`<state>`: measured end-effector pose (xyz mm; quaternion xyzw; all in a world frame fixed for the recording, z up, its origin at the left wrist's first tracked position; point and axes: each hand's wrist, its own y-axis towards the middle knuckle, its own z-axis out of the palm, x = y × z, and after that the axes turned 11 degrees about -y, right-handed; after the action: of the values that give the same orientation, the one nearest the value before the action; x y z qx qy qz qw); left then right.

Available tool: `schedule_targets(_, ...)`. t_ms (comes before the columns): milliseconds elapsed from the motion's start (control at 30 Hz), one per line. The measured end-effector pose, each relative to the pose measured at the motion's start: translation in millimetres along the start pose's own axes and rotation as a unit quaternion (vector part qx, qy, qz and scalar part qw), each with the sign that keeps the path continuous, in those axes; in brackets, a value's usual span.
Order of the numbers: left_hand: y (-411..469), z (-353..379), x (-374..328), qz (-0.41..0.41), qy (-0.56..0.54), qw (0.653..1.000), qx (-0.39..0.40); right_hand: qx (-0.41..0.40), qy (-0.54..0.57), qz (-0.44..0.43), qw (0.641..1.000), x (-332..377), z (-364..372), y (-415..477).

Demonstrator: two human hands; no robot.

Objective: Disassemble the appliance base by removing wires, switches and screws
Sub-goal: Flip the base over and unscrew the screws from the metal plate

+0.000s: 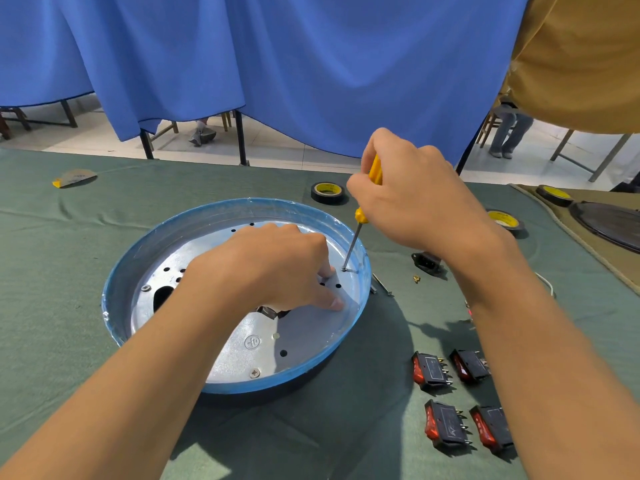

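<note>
A round appliance base with a blue rim (138, 254) and a silver perforated metal plate (304, 341) lies on the green cloth. My left hand (273, 268) rests inside it, fingertips pressing on the plate near its right side. My right hand (412, 199) grips a yellow-handled screwdriver (360, 216); its tip sits on a screw (344, 269) at the plate's right edge. Another screw (255, 373) shows at the plate's front, and one (145, 288) on its left. Several black rocker switches with red buttons (433, 370) lie to the right.
Rolls of black tape (327, 192) (507, 221) lie behind the base. A black power socket (427, 262), a small brass part (416, 279) and loose screws (381, 284) lie right of the rim. A blue curtain hangs behind the table; a tan mat (588, 237) sits far right.
</note>
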<state>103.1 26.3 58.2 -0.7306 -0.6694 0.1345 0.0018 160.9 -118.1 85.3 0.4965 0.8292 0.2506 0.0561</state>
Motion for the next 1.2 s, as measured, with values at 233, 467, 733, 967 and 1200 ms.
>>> schedule_targets(233,0.2,0.4,0.5,0.007,-0.002,1.0,-0.001,0.028,0.012,-0.003,1.0,-0.9,-4.0,1.3)
schedule_targets(467,1.2,1.1,1.4,0.007,-0.005,1.0,-0.002,0.009,0.024,0.005,1.0,1.0,-4.9,0.4)
schedule_targets(733,1.1,0.9,1.7,0.011,-0.003,1.0,-0.002,0.005,0.014,0.022,1.0,1.0,-5.3,0.4)
schedule_targets(967,1.2,1.2,1.4,0.008,-0.002,1.0,-0.004,0.025,0.019,0.035,0.999,2.0,-5.1,0.0)
schedule_targets(1200,1.7,0.8,1.0,0.005,-0.004,1.0,-0.004,0.044,0.039,0.025,0.998,-0.5,-7.4,1.3)
